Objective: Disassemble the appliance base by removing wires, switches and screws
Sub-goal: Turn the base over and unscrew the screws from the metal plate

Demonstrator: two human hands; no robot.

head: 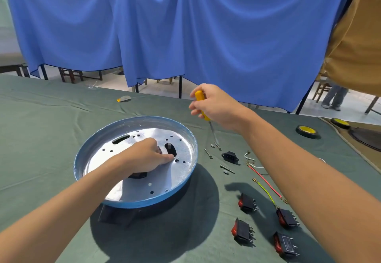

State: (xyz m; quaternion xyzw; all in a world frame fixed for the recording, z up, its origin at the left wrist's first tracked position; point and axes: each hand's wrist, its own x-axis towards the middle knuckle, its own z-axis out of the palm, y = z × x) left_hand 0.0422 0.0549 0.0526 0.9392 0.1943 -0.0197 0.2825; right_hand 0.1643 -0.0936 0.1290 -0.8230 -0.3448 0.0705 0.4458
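Note:
The round appliance base (pixel 185 139), blue-rimmed with a silver perforated plate, lies on the green table cloth. My left hand (pixel 147 155) rests inside it, fingers closed on a small dark part at the plate's centre, next to an oval opening (pixel 170 149). My right hand (pixel 216 106) is raised beyond the base's right rim, gripping a yellow-handled screwdriver (pixel 200 98) whose shaft points down toward loose screws (pixel 217 145). Several black rocker switches with red buttons (pixel 242 232) lie at the lower right. Red, yellow-green and white wires (pixel 266 182) lie beside them.
A black power socket (pixel 229 156) and more screws (pixel 226 169) lie right of the base. Rolls of black-and-yellow tape (pixel 307 132) sit at the far right. A small scraper (pixel 124 98) lies near the far edge. Blue cloth hangs behind; a person stands at the right.

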